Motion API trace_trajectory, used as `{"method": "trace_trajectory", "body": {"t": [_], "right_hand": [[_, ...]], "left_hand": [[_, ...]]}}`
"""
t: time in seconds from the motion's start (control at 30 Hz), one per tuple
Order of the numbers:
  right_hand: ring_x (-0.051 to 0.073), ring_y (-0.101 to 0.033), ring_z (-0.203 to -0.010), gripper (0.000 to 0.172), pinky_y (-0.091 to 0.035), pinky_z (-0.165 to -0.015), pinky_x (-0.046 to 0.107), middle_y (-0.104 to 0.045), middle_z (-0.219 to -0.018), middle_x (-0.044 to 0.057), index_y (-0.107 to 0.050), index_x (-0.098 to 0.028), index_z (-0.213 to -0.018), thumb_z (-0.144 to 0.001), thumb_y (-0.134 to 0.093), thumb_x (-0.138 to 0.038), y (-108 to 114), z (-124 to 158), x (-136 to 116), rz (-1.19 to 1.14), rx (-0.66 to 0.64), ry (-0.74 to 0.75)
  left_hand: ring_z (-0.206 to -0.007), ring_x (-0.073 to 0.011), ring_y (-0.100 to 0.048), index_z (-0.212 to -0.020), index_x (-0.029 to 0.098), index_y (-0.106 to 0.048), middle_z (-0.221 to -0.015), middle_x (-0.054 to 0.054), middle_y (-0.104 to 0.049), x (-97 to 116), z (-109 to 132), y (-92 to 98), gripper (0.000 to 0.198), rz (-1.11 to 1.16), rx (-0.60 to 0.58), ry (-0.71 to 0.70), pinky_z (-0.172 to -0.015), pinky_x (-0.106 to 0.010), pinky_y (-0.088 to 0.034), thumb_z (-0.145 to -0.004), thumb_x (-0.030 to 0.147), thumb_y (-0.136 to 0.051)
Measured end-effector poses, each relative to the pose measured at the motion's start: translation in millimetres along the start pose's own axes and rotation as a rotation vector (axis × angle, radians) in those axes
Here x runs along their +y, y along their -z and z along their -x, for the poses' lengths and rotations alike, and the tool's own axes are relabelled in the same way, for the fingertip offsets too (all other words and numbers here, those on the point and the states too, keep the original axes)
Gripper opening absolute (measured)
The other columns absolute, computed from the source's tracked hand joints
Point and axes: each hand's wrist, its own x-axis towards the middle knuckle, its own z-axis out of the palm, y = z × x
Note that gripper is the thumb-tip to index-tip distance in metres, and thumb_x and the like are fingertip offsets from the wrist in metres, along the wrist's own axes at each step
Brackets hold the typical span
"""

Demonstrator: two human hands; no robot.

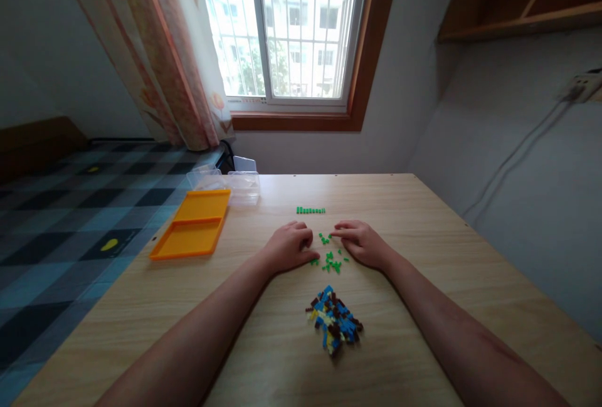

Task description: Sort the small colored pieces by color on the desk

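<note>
Small green toy bricks (333, 265) lie loose between my two hands, with a smaller scatter of green bricks (324, 239) just beyond. My left hand (290, 247) rests on the table left of them, its fingers curved and the thumb apart, the thumb tip beside a few green pieces. From the other side my right hand (362, 243) reaches in, index finger stretched out to a green brick; it looks like touching, not gripping. Farther off stands a neat row of green bricks (311, 211). Nearer to me sits a mixed pile of blue, brown and yellow bricks (333, 320).
An orange two-part tray (193, 238) lies on the left of the wooden table (414, 219). Behind it, clear plastic boxes (244, 188) stand at the table's back left. A bed with a checked cover (61, 225) adjoins the left side; a window is ahead.
</note>
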Motion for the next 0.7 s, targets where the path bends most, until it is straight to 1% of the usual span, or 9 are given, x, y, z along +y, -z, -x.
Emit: {"method": "trace_trajectory", "body": {"t": [0.1,0.23,0.33,0.43,0.5,0.57,0.7], "right_hand": [[0.025,-0.064,-0.114,0.036,-0.048,-0.102,0.044,-0.070,-0.122,0.008,-0.075,-0.028,-0.115,-0.088,-0.054,-0.016,-0.3,0.3,0.3,-0.001,-0.003,-0.001],[0.024,-0.064,-0.112,0.029,-0.048,-0.102,0.044,-0.070,-0.120,0.007,-0.076,-0.029,-0.110,-0.089,-0.057,-0.021,-0.7,0.1,-0.4,-0.017,0.003,-0.023],[0.024,-0.066,-0.106,0.021,-0.050,-0.097,0.041,-0.072,-0.113,0.008,-0.077,-0.026,-0.102,-0.088,-0.062,-0.025,-0.2,-0.6,-1.5,-0.044,0.042,-0.095],[0.023,-0.065,-0.097,0.012,-0.051,-0.091,0.040,-0.072,-0.102,0.008,-0.076,-0.023,-0.090,-0.086,-0.065,-0.025,-0.1,-2.9,0.7,-0.035,0.090,-0.153],[0.023,-0.065,-0.093,0.011,-0.051,-0.088,0.039,-0.072,-0.096,0.007,-0.076,-0.022,-0.085,-0.086,-0.065,-0.024,-1.1,-7.2,6.4,-0.011,0.108,-0.157],[0.023,-0.064,-0.091,0.013,-0.050,-0.087,0.038,-0.073,-0.093,0.007,-0.076,-0.022,-0.084,-0.087,-0.064,-0.024,-3.2,-15.3,15.5,0.012,0.120,-0.155],[0.022,-0.064,-0.088,0.014,-0.049,-0.085,0.036,-0.073,-0.090,0.007,-0.079,-0.021,-0.086,-0.089,-0.065,-0.024,-10.0,-42.2,36.0,0.077,0.129,-0.169]], "left_hand": [[-0.084,-0.0208,-0.056,-0.075,0.021,-0.060,-0.084,-0.003,-0.061,1.1,-0.1,0.2,0.029,0.003,-0.003,-0.002,-0.073,-0.031,-0.043,-0.075,0.045,-0.075],[-0.082,-0.0194,-0.057,-0.082,0.021,-0.062,-0.085,-0.003,-0.062,-1.0,-0.9,-2.3,0.014,0.062,0.052,0.079,-0.073,-0.030,-0.044,-0.083,0.035,-0.065],[-0.081,-0.0184,-0.058,-0.087,0.021,-0.064,-0.085,-0.002,-0.062,-2.5,-1.3,-3.5,0.010,0.102,0.085,0.121,-0.072,-0.029,-0.045,-0.085,0.030,-0.060],[-0.078,-0.0175,-0.058,-0.086,0.021,-0.065,-0.086,-0.003,-0.062,-2.1,-1.3,-3.0,0.010,0.121,0.094,0.136,-0.070,-0.029,-0.044,-0.085,0.029,-0.059],[-0.076,-0.0170,-0.058,-0.085,0.021,-0.065,-0.087,-0.003,-0.063,-1.5,-1.2,-2.5,0.009,0.133,0.093,0.149,-0.069,-0.028,-0.044,-0.085,0.028,-0.059],[-0.075,-0.0166,-0.058,-0.084,0.021,-0.065,-0.087,-0.003,-0.064,-1.5,-0.9,-2.7,0.008,0.137,0.093,0.154,-0.068,-0.028,-0.044,-0.084,0.026,-0.059],[-0.078,-0.0173,-0.058,-0.081,0.020,-0.065,-0.083,-0.003,-0.063,-3.4,-0.1,-4.4,0.010,0.121,0.103,0.125,-0.070,-0.028,-0.043,-0.085,0.025,-0.058]]}}
